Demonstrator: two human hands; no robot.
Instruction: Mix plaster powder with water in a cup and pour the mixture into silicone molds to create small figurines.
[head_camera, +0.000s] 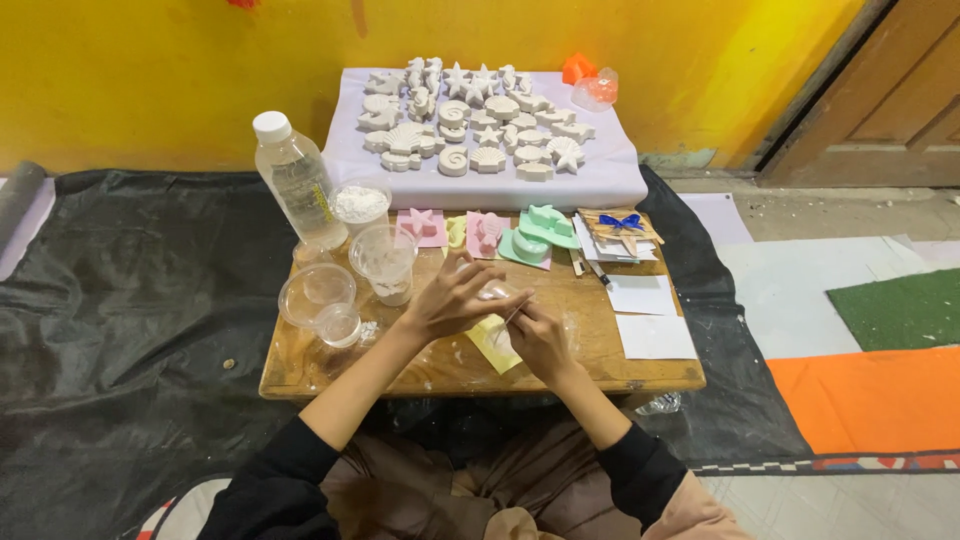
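Note:
My left hand rests over a small white piece on a pale yellow sheet at the middle of the low wooden table; its fingers curl over the piece and hide most of it. My right hand is just to the right, pinching a thin stick-like tool whose tip points at the piece under the left hand.
A clear water bottle, a cup of white powder, clear plastic cups and a bowl stand at the table's left. Pink, yellow and green moulds line the back edge. White paper sheets lie right. Several white shell casts lie on a board behind.

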